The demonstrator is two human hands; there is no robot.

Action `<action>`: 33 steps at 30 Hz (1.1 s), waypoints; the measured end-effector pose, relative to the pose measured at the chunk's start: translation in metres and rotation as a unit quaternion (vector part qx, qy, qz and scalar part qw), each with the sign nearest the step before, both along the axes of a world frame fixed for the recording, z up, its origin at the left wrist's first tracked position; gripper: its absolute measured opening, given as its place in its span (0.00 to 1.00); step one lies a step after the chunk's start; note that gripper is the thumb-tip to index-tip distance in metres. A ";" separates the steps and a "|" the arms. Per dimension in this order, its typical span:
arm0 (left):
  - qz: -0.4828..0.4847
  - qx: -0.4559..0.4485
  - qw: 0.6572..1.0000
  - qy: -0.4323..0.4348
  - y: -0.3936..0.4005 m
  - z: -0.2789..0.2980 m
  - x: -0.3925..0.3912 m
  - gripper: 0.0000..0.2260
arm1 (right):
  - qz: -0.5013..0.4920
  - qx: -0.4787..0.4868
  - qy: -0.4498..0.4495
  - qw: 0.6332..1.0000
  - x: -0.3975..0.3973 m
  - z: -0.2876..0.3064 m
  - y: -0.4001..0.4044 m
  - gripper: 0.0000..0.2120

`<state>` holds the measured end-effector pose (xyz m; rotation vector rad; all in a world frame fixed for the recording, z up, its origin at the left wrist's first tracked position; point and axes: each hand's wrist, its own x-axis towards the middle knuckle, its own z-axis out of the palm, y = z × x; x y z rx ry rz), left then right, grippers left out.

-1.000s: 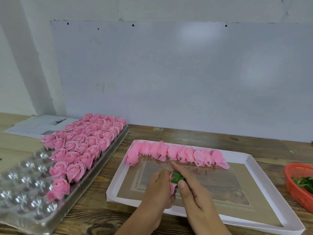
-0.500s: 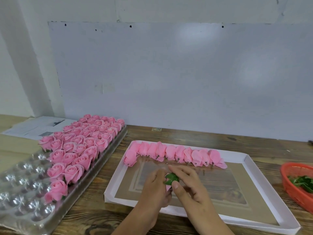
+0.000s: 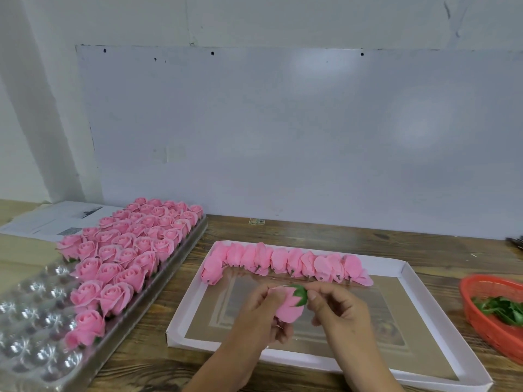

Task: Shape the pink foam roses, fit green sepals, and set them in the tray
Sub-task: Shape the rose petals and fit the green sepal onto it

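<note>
My left hand [image 3: 261,315] grips a pink foam rose [image 3: 287,306] held on its side above the white cardboard lid [image 3: 410,281]. A green sepal [image 3: 300,295] sits on the rose's base, and my right hand [image 3: 336,309] pinches it with thumb and forefinger. A row of several unshaped pink roses [image 3: 285,263] lies along the lid's far side. The clear plastic tray [image 3: 36,352] at the left holds several finished roses [image 3: 127,250]; its near cups hold nothing.
A red plastic basket [image 3: 486,315] with green sepals [image 3: 503,308] stands at the right edge. Printed paper [image 3: 53,219] lies behind the tray. A white board leans against the wall along the back of the wooden table [image 3: 325,230].
The rose has turned in my left hand, so more of its pink body shows. My right fingers have shifted to the sepal's right side.
</note>
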<state>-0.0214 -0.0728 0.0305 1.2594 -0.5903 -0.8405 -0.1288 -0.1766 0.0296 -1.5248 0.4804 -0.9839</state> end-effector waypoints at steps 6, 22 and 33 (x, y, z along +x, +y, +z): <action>-0.007 -0.025 0.999 0.035 0.000 -0.002 0.002 0.16 | 0.037 0.043 0.022 0.998 -0.006 0.005 -0.010 0.10; -0.017 -0.040 0.999 -0.021 0.002 -0.007 0.004 0.19 | 0.076 -0.010 0.047 0.996 -0.012 0.009 -0.017 0.11; 0.023 0.002 0.984 -0.176 -0.001 -0.008 0.001 0.14 | 0.068 -0.250 0.199 0.945 -0.011 0.004 -0.007 0.21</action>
